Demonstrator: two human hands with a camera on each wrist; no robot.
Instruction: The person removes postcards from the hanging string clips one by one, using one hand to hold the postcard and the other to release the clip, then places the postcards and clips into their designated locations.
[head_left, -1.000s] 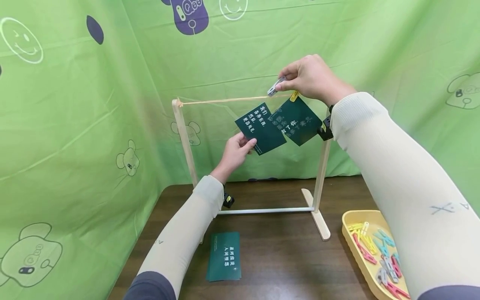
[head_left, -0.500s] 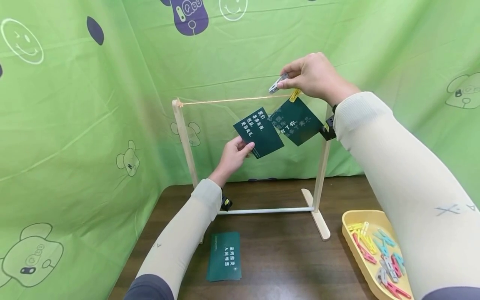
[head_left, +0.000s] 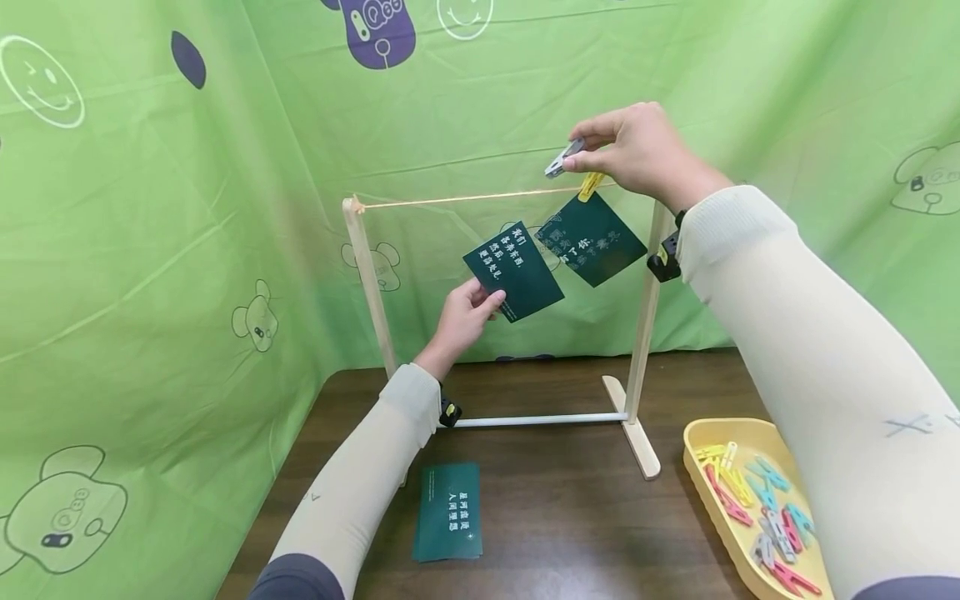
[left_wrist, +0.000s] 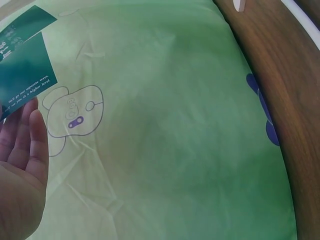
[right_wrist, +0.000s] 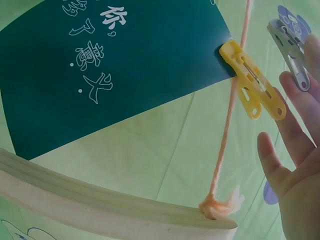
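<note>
Down goes the left hand (head_left: 461,320), taking its dark green card (head_left: 519,271) farther below the string (head_left: 450,199); and up comes the right hand (head_left: 641,152), its grey clothespin (head_left: 564,158) no longer overlapping the string in the head view but showing clear above it, edging toward the string's right end.

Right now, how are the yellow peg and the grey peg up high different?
The yellow peg is on the string; the grey peg is off it, pinched by the right hand. The yellow peg clips a card; the grey peg clips nothing. Both are clothes pegs.
</note>
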